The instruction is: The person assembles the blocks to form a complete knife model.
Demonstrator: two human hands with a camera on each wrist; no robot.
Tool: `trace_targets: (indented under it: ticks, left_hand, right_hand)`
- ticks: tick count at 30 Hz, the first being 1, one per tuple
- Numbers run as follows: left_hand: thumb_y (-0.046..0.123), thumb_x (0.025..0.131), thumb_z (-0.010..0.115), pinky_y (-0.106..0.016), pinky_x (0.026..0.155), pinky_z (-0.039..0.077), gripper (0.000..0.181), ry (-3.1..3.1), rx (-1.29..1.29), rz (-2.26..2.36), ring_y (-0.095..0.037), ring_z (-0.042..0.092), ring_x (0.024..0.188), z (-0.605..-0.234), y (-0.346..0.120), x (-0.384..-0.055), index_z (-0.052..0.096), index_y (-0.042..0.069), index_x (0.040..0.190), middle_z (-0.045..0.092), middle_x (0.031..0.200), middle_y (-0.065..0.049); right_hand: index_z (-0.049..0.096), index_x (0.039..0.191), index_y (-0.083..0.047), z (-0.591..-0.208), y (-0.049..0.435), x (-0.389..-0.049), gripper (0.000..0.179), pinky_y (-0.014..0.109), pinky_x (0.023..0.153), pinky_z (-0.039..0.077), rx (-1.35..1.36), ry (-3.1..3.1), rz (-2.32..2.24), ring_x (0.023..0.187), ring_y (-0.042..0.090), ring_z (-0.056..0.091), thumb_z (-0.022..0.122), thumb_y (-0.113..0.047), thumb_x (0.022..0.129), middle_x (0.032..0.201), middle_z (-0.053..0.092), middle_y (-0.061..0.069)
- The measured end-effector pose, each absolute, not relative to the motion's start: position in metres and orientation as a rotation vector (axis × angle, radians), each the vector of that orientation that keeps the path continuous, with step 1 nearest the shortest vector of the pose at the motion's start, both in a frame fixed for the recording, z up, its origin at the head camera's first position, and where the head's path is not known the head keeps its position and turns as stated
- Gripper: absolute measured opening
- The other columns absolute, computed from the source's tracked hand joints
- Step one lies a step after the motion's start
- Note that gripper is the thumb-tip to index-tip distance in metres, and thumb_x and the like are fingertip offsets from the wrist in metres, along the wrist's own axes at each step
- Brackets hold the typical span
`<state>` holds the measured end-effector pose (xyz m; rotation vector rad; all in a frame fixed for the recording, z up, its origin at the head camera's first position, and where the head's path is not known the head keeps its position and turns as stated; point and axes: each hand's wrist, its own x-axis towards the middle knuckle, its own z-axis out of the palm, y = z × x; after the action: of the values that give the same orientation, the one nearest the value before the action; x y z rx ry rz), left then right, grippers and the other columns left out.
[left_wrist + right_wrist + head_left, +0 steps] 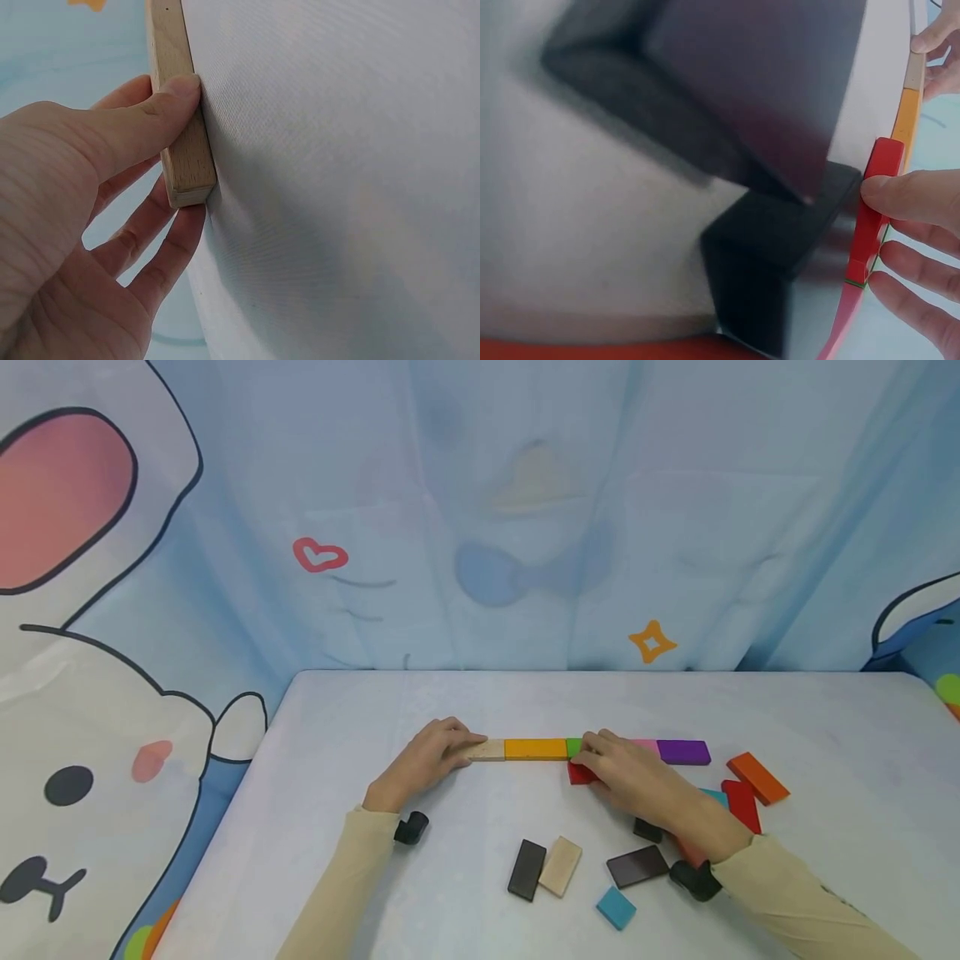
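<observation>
A row of blocks runs left to right across the table: a natural wood block, a yellow-orange block, a green block, a pink block and a purple block. At the row's left end my left hand pinches the natural wood block, thumb on its near side, as the left wrist view shows. My right hand grips a red block lying along the front of the green one, its thumb pressed on the red face. In the head view that hand hides much of the green and red blocks.
In front lie a dark block, a natural wood block, a brown-black block and a small blue block. To the right, an orange block and another red block lie near my right forearm.
</observation>
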<state>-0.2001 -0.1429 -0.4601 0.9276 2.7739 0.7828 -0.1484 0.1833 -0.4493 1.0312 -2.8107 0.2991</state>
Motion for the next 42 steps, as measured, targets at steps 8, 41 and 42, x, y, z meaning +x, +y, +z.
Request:
trace_targets:
  ticks: [8,41,42]
  left_hand:
    - [0.008,0.097,0.074,-0.041,0.099,0.051,0.041,2.775,0.928,0.780,-0.024,0.059,0.111,-0.460,-0.142,-0.200,0.070,0.011,0.138,0.066,0.121,-0.006]
    - [0.008,0.097,0.074,-0.042,0.099,0.050,0.041,2.781,0.913,0.787,-0.024,0.058,0.111,-0.460,-0.142,-0.199,0.070,0.011,0.138,0.066,0.122,-0.005]
    - [0.008,0.097,0.074,-0.042,0.099,0.050,0.041,2.779,0.919,0.788,-0.024,0.058,0.111,-0.460,-0.142,-0.199,0.070,0.011,0.138,0.066,0.122,-0.005]
  right_hand:
    - [0.076,0.112,0.002,-0.448,0.182,-0.146,0.037,0.044,0.085,0.062,0.982,-2.835,0.304,0.103,0.032,0.067,0.091,-0.001,0.078,0.111,0.067,0.017]
    - [0.081,0.111,-0.017,-0.418,0.144,-0.089,0.024,0.036,0.092,0.059,1.523,-2.905,0.336,0.100,0.015,0.063,0.086,-0.013,0.088,0.107,0.069,-0.002]
    - [0.081,0.111,-0.018,-0.420,0.143,-0.088,0.025,0.037,0.094,0.059,1.544,-2.922,0.328,0.101,0.015,0.063,0.087,-0.013,0.087,0.108,0.069,-0.003]
